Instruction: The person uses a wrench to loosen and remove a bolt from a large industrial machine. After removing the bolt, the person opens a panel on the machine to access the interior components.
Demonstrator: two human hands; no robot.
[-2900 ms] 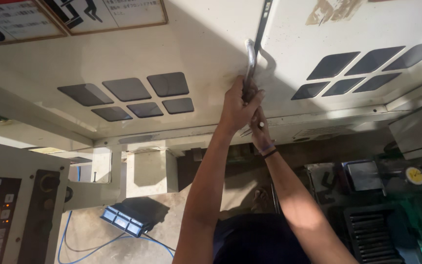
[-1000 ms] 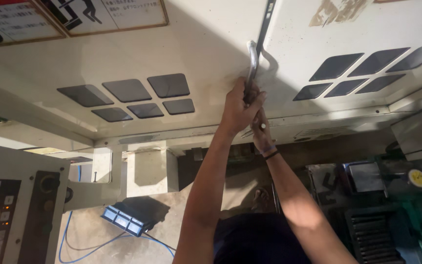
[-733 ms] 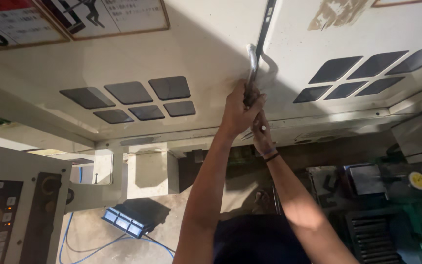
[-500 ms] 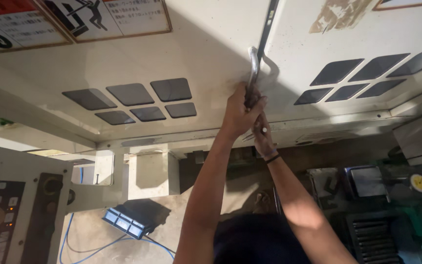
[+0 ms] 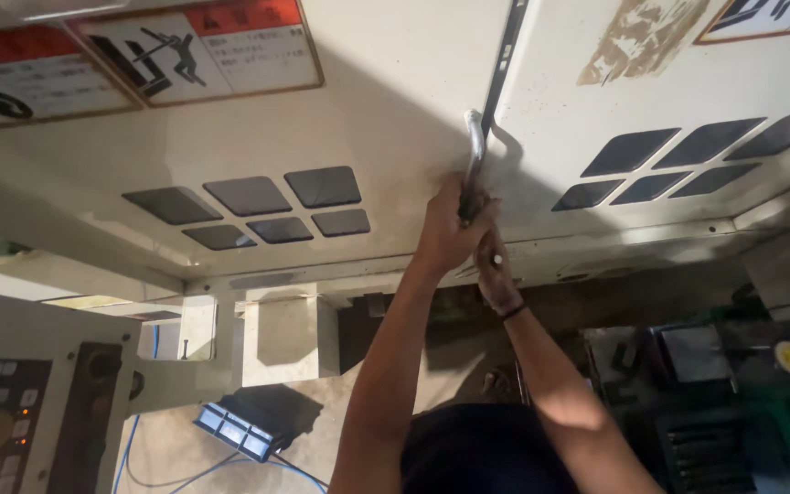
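A curved metal door handle [image 5: 475, 146] is fixed beside the dark seam [image 5: 503, 64] between two cream machine doors. My left hand [image 5: 445, 229] is wrapped around the handle's middle, arm stretched up from below. Just under it, my right hand [image 5: 494, 270] is curled against the handle's lower part, with a dark band [image 5: 510, 312] on the wrist. Both hands hide the handle's lower end.
Dark rhomboid window panes sit in the left door [image 5: 258, 206] and the right door [image 5: 678, 155]. Warning labels [image 5: 203, 50] are stuck on at the top left. A control panel [image 5: 2, 412] stands at the bottom left, with blue cables [image 5: 153, 471] and a grid lamp [image 5: 235, 430] nearby. Dark machine parts [image 5: 733, 375] lie at the right.
Both hands stay on the handle in the same grip. The view has drifted slightly, so the doors sit a little lower in the frame.
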